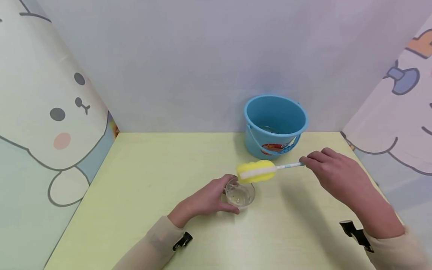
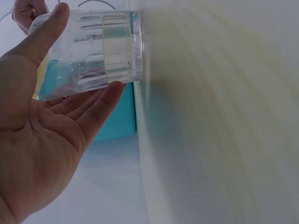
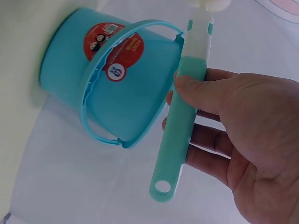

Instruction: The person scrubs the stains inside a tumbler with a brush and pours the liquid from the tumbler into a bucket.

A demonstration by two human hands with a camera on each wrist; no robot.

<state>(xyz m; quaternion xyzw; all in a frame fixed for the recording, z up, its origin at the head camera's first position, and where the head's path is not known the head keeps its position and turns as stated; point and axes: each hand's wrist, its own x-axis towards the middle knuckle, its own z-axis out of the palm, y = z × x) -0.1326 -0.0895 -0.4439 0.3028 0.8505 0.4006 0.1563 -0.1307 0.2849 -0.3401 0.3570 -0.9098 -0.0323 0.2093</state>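
Note:
My left hand [image 1: 212, 197] holds a clear glass cup [image 1: 240, 195] from its left side, thumb and fingers curled round it. The cup stands upright on the table, its mouth facing up. In the left wrist view, the clear, ribbed wall of the cup [image 2: 88, 56] shows between thumb and fingers. My right hand [image 1: 337, 176] grips a sponge cup brush by its green and white handle [image 3: 180, 126]. The brush lies nearly level in the air. Its yellow and white sponge head [image 1: 258, 171] is above the cup's far right rim and hides part of it.
Behind the brush, a blue plastic bucket [image 1: 254, 143] stands at the back of the pale yellow table [image 1: 162, 161]. Its handle hangs down in front, over a red label. A pale wall [image 1: 182, 75] rises behind, with cartoon-printed panels on both sides.

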